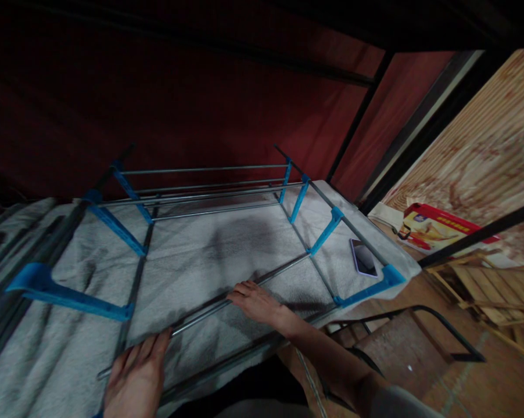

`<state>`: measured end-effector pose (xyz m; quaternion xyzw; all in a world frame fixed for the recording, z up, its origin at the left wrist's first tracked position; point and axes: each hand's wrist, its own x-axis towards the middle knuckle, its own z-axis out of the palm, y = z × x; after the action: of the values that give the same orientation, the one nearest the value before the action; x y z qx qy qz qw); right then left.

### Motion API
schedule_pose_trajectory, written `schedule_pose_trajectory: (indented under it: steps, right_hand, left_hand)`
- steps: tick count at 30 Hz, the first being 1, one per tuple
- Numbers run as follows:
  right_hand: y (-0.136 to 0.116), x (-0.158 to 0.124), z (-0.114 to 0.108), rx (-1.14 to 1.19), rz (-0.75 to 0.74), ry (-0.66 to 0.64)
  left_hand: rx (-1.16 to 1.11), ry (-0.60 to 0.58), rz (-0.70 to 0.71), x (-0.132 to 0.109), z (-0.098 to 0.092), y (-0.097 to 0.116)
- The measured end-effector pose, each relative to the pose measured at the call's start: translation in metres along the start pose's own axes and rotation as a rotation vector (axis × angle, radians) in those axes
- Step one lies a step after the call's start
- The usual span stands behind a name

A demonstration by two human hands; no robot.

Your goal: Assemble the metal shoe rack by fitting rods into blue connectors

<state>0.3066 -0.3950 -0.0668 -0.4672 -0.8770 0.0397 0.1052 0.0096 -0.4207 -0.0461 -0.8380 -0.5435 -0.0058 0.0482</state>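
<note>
A metal tube [201, 316] runs slantwise across the near part of a rack frame made of metal tubes and blue plastic brackets. My left hand [135, 374] wraps over this tube near its left end, which sticks out past the fingers. Further along, my right hand [255, 301] grips the same tube around its middle. The tube's far right end meets a blue bracket [326, 232]. On the left side stands another blue bracket [70, 290], close to my left hand. Several crossbars [210, 196] join the brackets at the back.
The frame lies on a pale fleecy cloth [210, 249]. A phone [363, 257] rests on the cloth at right. Several dark tubes [31, 278] lie at left. Beyond the table edge are a chair [401, 348], wooden slats [492, 290] and a red-and-yellow box [440, 227].
</note>
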Motion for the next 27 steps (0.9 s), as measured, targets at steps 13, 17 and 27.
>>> schedule_pose_trajectory:
  steps: [13,17,27]
  right_hand:
    - [-0.024,0.015,-0.003,0.135,-0.026,0.017]
    - [-0.041,0.045,0.004,0.193,-0.111,-0.066]
    - [-0.035,0.079,0.016,0.095,-0.090,-0.182]
  left_hand:
    - [-0.038,0.011,-0.117,0.012,-0.023,0.029]
    - [-0.094,0.024,-0.159,0.016,-0.021,0.031]
    - [-0.298,0.375,0.065,-0.034,-0.054,0.039]
